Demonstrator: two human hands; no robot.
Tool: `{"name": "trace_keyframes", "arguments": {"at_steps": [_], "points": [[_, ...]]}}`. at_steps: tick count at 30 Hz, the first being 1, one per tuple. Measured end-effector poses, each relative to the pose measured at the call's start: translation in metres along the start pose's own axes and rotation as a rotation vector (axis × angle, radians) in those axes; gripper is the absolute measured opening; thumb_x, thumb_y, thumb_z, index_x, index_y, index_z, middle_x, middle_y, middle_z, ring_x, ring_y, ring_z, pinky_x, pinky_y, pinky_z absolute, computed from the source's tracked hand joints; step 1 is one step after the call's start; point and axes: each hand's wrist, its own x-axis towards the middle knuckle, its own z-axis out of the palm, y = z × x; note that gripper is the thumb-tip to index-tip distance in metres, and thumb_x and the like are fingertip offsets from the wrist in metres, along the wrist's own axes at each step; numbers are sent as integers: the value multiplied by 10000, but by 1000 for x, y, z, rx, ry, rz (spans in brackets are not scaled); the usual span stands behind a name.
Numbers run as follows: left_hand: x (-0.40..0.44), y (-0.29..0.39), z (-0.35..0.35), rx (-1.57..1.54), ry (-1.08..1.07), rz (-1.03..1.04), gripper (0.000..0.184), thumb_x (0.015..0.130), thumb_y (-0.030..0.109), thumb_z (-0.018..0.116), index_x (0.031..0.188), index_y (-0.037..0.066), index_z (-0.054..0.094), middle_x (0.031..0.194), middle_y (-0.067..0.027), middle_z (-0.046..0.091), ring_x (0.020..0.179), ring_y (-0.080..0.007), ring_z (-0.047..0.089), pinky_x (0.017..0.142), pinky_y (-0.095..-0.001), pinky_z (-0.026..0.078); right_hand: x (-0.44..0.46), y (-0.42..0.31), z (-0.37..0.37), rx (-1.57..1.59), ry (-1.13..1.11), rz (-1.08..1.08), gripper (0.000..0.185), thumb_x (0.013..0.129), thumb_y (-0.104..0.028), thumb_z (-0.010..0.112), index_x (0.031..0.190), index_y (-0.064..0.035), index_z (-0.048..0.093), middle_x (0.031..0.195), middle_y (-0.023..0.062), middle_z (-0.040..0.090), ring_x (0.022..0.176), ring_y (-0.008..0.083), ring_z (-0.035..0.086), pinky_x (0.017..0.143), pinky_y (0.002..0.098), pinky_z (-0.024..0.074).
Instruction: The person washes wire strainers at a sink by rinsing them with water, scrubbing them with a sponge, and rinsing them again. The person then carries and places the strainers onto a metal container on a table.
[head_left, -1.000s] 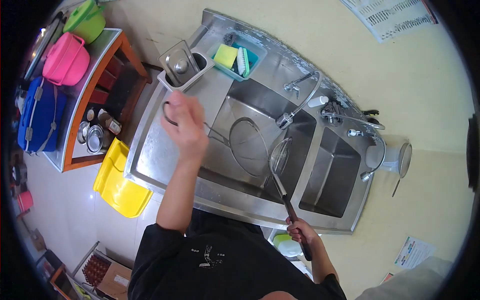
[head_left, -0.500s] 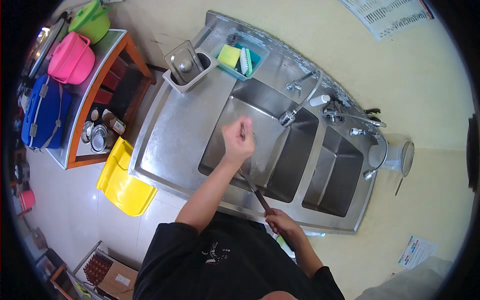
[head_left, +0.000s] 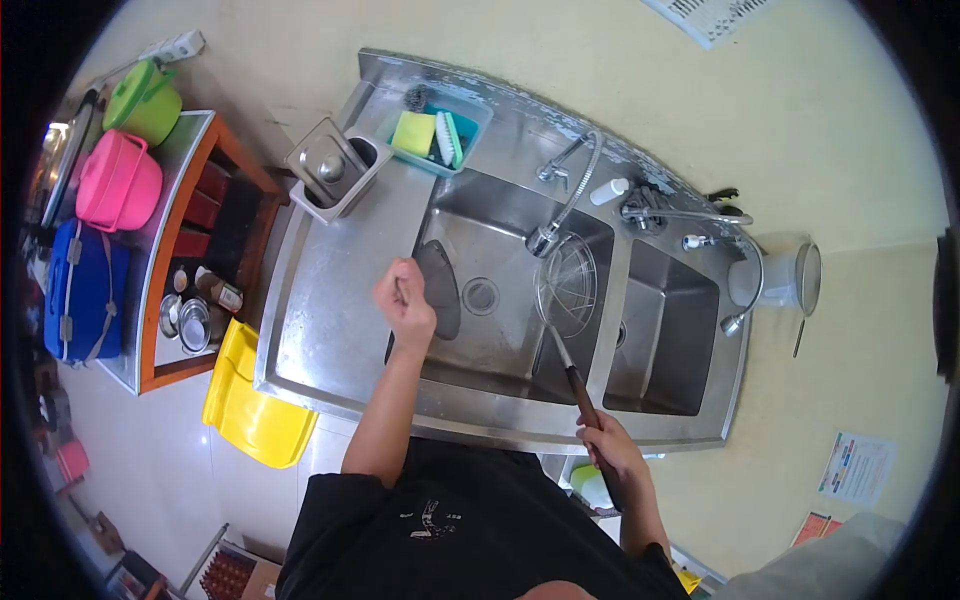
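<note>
My left hand (head_left: pixel 405 308) is closed in a fist over the left side of the large sink basin (head_left: pixel 480 350). A thin handle shows in this fist, and a dark, see-through mesh strainer (head_left: pixel 440 300) hangs tilted beside it; how they join is hidden. My right hand (head_left: pixel 612 447) is wrapped around the long dark handle of a wire skimmer (head_left: pixel 578 385). The skimmer's round wire head is over the right side of the large basin, just below the sprayer head (head_left: pixel 543 240).
A teal tub (head_left: pixel 470 165) holds a yellow sponge (head_left: pixel 413 133) and a brush (head_left: pixel 448 140). Left of it stands a steel container (head_left: pixel 345 200) with a tilted lid. A smaller basin (head_left: pixel 665 340) lies to the right. A yellow bin lid (head_left: pixel 260 410) is at the counter's left.
My hands have moved apart: the left leftward, the right slightly right with the wire skimmer. The skimmer's head and the dark mesh now show clearly. The camera view has shifted.
</note>
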Motion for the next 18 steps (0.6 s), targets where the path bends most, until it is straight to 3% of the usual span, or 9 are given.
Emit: {"name": "trace_keyframes", "arguments": {"at_steps": [11, 16, 18], "points": [[48, 68, -29, -177, 359, -339, 502, 1038, 423, 491, 672, 158, 274, 563, 48, 241, 467, -54, 182, 444, -266, 139, -88, -18, -8, -313, 170, -4, 371, 880, -190, 665, 1165, 9, 533, 721, 68, 569, 553, 150, 586, 510, 329, 480], [48, 79, -41, -298, 420, -425, 508, 1028, 441, 510, 669, 168, 275, 563, 46, 230, 466, -60, 170, 434, -259, 141, -109, -3, -21, -471, 362, -42, 409, 835, -194, 687, 1161, 5, 542, 803, 186, 660, 607, 256, 670, 584, 378, 519], [47, 82, -42, -283, 415, -401, 509, 1028, 441, 510, 663, 168, 284, 562, 47, 231, 466, -61, 166, 436, -256, 144, -118, -7, -21, -417, 402, -15, 418, 828, -195, 690, 1160, 9, 540, 796, 190, 662, 595, 266, 670, 586, 386, 525]]}}
